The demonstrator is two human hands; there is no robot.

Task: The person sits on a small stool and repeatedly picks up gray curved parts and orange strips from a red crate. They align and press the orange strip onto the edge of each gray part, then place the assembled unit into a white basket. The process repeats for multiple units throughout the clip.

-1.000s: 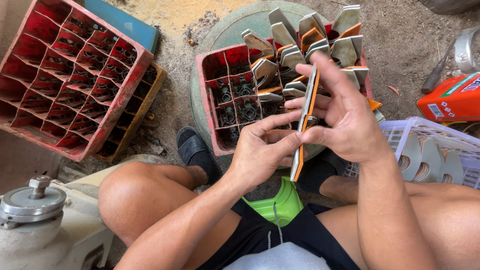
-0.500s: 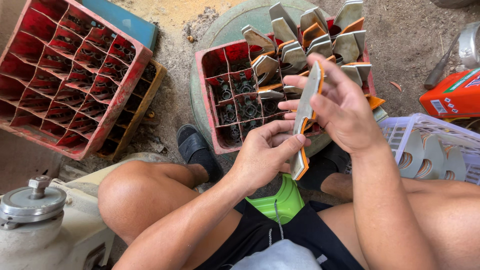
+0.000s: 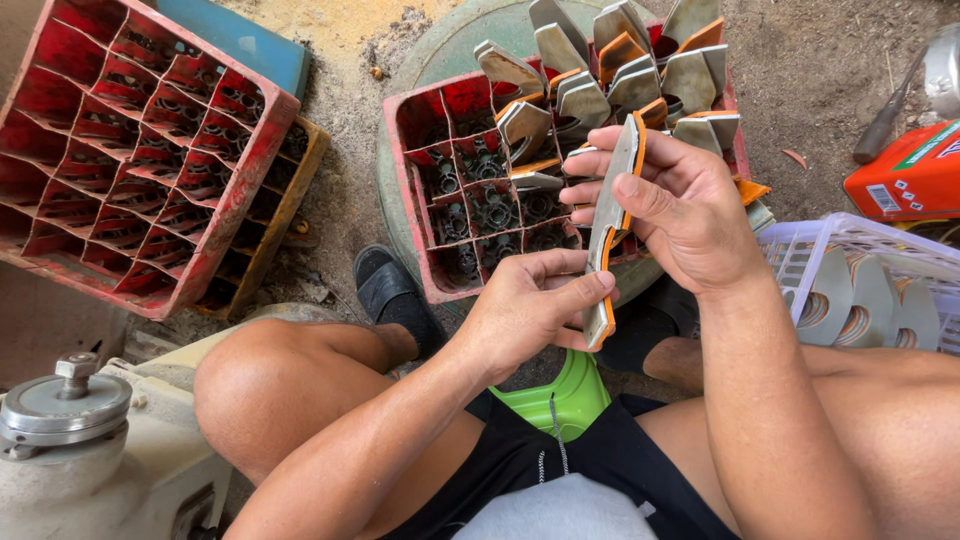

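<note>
Hands pinch one long grey-and-orange blade piece edge-up, right hand at its top, left hand at its bottom, just short of the red crate; loosened fingers risk dropping it onto the knees.

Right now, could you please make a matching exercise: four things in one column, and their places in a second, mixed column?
Things:
1. grey and orange piece
2. big red crate
3. white basket
4. black sandal

Places:
A. far left, compartments without pieces
B. on the ground beside the left knee
C. held between both hands
D. at right, holding grey pieces

Pairs: 1-C, 2-A, 3-D, 4-B
</note>
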